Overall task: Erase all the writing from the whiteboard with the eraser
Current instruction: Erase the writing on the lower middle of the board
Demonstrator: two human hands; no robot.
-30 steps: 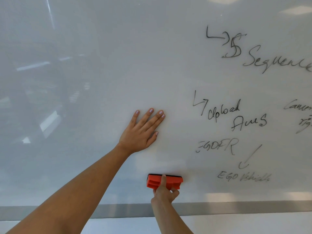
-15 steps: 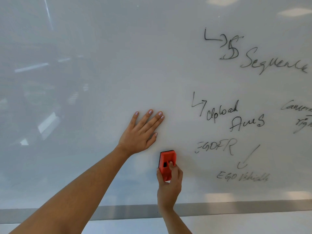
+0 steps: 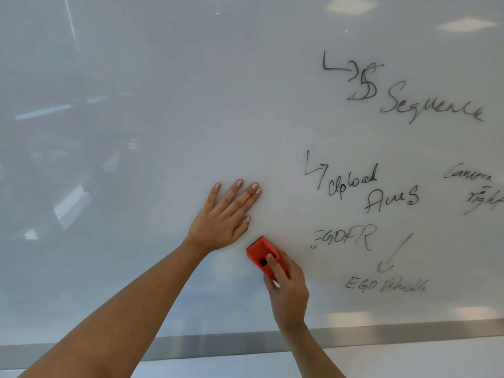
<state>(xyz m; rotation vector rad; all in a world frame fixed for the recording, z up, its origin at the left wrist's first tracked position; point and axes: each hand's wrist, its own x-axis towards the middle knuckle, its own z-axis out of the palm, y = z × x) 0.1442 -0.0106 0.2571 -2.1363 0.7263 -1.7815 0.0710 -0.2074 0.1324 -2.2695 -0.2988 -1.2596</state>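
Observation:
A large whiteboard fills the view. Black writing covers its right half: "Sequence" at the top, "Upload AWS" in the middle, "EGOFR" and "EGO Vehicle" lower down. My right hand grips an orange eraser pressed against the board, tilted up to the left, just left of "EGOFR". My left hand lies flat on the board with fingers spread, directly above and left of the eraser. The left half of the board carries no writing.
A grey metal frame strip runs along the board's bottom edge, with a pale wall below it. More writing, "Camera right", is cut off by the right edge of the view.
My right hand has lifted the eraser from near the bottom edge and turned it from flat to upright, then tilted left. It now sits just below my left hand, which has stayed put.

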